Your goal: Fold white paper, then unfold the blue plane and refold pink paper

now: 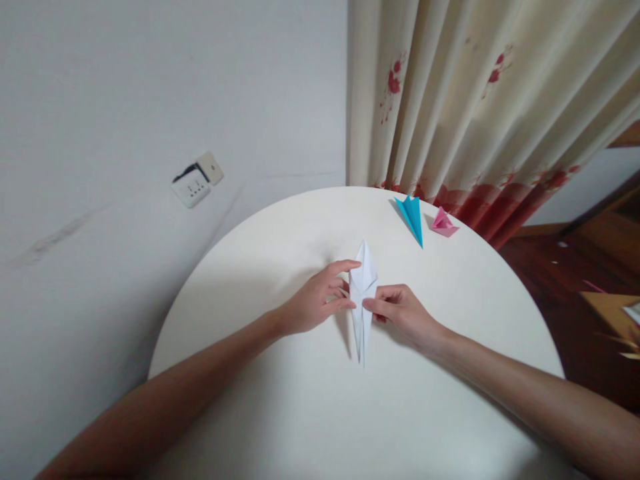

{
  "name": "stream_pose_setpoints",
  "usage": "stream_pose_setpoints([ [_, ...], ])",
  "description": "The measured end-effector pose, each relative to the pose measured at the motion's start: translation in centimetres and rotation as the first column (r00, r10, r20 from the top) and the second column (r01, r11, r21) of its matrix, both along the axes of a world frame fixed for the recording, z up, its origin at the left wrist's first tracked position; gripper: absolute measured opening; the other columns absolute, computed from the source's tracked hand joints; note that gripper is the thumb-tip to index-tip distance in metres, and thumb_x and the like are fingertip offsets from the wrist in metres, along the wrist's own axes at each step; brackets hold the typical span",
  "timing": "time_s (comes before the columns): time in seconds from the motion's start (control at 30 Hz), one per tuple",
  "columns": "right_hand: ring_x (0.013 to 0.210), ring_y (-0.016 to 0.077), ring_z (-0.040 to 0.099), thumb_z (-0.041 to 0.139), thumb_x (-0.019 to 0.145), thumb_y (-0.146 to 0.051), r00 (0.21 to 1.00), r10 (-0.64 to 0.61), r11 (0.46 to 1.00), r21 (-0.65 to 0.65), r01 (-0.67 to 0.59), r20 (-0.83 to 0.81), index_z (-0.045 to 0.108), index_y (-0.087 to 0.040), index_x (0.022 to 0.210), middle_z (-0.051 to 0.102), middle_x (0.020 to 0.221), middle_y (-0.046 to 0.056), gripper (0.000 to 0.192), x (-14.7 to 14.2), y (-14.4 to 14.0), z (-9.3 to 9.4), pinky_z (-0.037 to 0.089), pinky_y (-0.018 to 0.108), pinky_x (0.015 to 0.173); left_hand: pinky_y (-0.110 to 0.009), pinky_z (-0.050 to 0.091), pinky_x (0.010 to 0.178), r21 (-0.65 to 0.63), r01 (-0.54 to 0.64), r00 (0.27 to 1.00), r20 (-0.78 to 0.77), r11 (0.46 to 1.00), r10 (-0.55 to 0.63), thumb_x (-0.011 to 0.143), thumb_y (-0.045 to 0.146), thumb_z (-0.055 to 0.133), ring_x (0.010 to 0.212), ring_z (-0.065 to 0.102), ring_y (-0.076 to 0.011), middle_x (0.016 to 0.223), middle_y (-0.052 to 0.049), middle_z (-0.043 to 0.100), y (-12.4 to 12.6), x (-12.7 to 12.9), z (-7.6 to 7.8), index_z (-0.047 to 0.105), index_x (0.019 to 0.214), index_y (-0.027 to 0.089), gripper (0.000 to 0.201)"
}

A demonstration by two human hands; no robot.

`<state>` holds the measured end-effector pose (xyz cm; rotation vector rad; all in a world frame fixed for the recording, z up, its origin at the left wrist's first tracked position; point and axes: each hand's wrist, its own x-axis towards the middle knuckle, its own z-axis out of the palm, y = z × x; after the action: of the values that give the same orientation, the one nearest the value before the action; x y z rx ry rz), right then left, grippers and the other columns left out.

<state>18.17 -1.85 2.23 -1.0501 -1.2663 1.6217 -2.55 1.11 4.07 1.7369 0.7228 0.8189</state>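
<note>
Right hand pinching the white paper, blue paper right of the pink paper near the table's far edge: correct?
No: the head view shows the blue paper left of the pink paper. They are near the far edge of the table, and the right hand pinches the white paper.

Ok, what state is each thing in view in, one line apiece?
White paper piece with long points: folded, held.
Left hand: fingers spread, touching the paper's left edge.
Right hand: pinching the paper's right edge.
Blue pointed paper piece: folded, lying untouched.
Small pink paper piece: folded, untouched.
Cream floral curtain with red hem: hanging in folds.
White wall socket: nothing plugged in.
</note>
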Motion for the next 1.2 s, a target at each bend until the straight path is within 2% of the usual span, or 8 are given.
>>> stream_pose_setpoints([
  [0.1, 0.052, 0.0095, 0.036, 0.076, 0.072, -0.044, 1.0, 0.012, 1.0, -0.005, -0.012, -0.007, 0.066, -0.016, 0.059, 0.047, 0.051, -0.003, 0.032, 0.0, 0.0, 0.0, 0.025, 0.025, 0.051, -0.03, 0.053, 0.083, -0.01, 0.039, 0.996, -0.082, 0.999, -0.039, 0.08, 0.022, 0.07, 0.091, 0.064, -0.0161, 0.114, -0.008, 0.059, 0.1, -0.1, 0.3, 0.056, 0.122, 0.022, 0.044],
  [0.23, 0.052, 0.0093, 0.036, 0.076, 0.072, -0.043, 1.0, 0.004, 1.0, -0.029, -0.005, -0.016, 0.068, -0.016, 0.06, 0.049, 0.053, -0.003, 0.03, -0.2, 0.1, -0.1, 0.028, 0.025, 0.052, -0.029, 0.051, 0.08, -0.124, 0.006, 0.992, -0.121, 0.992, -0.022, 0.078, 0.025, 0.072, 0.085, 0.065, -0.0159, 0.089, -0.003, 0.064, 0.1, -0.1, 0.4, 0.058, 0.103, 0.018, 0.03],
  [0.4, 0.065, 0.0156, 0.054, 0.074, 0.074, -0.048, 0.999, 0.033, 0.999, 0.014, -0.032, -0.043, 0.074, -0.018, 0.071, 0.064, 0.067, 0.002, 0.031, -0.5, -0.1, -0.1, 0.042, 0.03, 0.066, -0.027, 0.05, 0.073, -0.218, -0.004, 0.998, -0.064, 0.976, -0.011, 0.08, 0.027, 0.068, 0.078, 0.065, -0.0154, 0.078, 0.0, 0.063, 0.1, 0.1, 0.1, 0.054, 0.082, 0.017, 0.018],
  [0.53, 0.07, 0.0186, 0.061, 0.069, 0.079, -0.053, 0.993, 0.109, 0.992, 0.066, -0.106, -0.041, 0.077, -0.018, 0.084, 0.069, 0.075, 0.003, 0.036, -0.6, -0.2, -0.4, 0.047, 0.032, 0.072, -0.028, 0.051, 0.069, -0.199, -0.052, 0.998, -0.051, 0.979, 0.042, 0.084, 0.029, 0.063, 0.073, 0.065, -0.0155, 0.075, 0.0, 0.062, 0.0, 0.3, 0.1, 0.05, 0.082, 0.018, 0.017],
  [0.67, 0.071, 0.0205, 0.065, 0.064, 0.082, -0.057, 0.992, 0.122, 0.992, 0.033, -0.121, -0.028, 0.078, -0.016, 0.087, 0.072, 0.078, 0.007, 0.043, -0.5, -0.3, -0.8, 0.05, 0.035, 0.074, -0.025, 0.049, 0.069, -0.035, -0.119, 0.985, -0.128, 0.992, 0.114, 0.084, 0.027, 0.062, 0.072, 0.06, -0.0136, 0.076, 0.0, 0.06, -0.4, 0.6, 0.2, 0.052, 0.082, 0.018, 0.013],
  [0.83, 0.077, 0.0207, 0.068, 0.077, 0.073, -0.044, 0.983, 0.183, 0.983, 0.01, -0.183, -0.011, 0.077, -0.014, 0.092, 0.075, 0.086, 0.01, 0.035, -0.1, -0.4, -0.7, 0.05, 0.033, 0.075, -0.024, 0.048, 0.072, 0.084, -0.155, 0.971, -0.17, 0.984, 0.168, 0.084, 0.026, 0.062, 0.073, 0.058, -0.0124, 0.077, 0.0, 0.06, -0.6, 0.8, 0.0, 0.054, 0.081, 0.017, 0.012],
  [1.07, 0.07, 0.0175, 0.066, 0.076, 0.075, -0.041, 0.981, 0.195, 0.981, -0.025, -0.194, 0.011, 0.078, -0.014, 0.081, 0.076, 0.082, 0.009, 0.028, 0.0, -0.7, -0.2, 0.048, 0.029, 0.069, -0.023, 0.046, 0.066, 0.058, -0.188, 0.966, -0.169, 0.981, 0.195, 0.085, 0.027, 0.061, 0.069, 0.059, -0.0127, 0.072, 0.001, 0.059, -1.0, 0.9, -0.1, 0.053, 0.083, 0.018, 0.013],
  [1.2, 0.072, 0.019, 0.067, 0.077, 0.073, -0.04, 0.984, 0.178, 0.982, -0.06, -0.178, -0.004, 0.077, -0.013, 0.08, 0.076, 0.081, 0.011, 0.028, -0.1, -0.7, -0.3, 0.049, 0.031, 0.07, -0.021, 0.045, 0.061, -0.026, -0.203, 0.977, -0.074, 0.979, 0.2, 0.086, 0.026, 0.06, 0.065, 0.059, -0.0114, 0.069, 0.003, 0.056, -1.3, 1.4, -0.4, 0.048, 0.085, 0.019, 0.014],
])
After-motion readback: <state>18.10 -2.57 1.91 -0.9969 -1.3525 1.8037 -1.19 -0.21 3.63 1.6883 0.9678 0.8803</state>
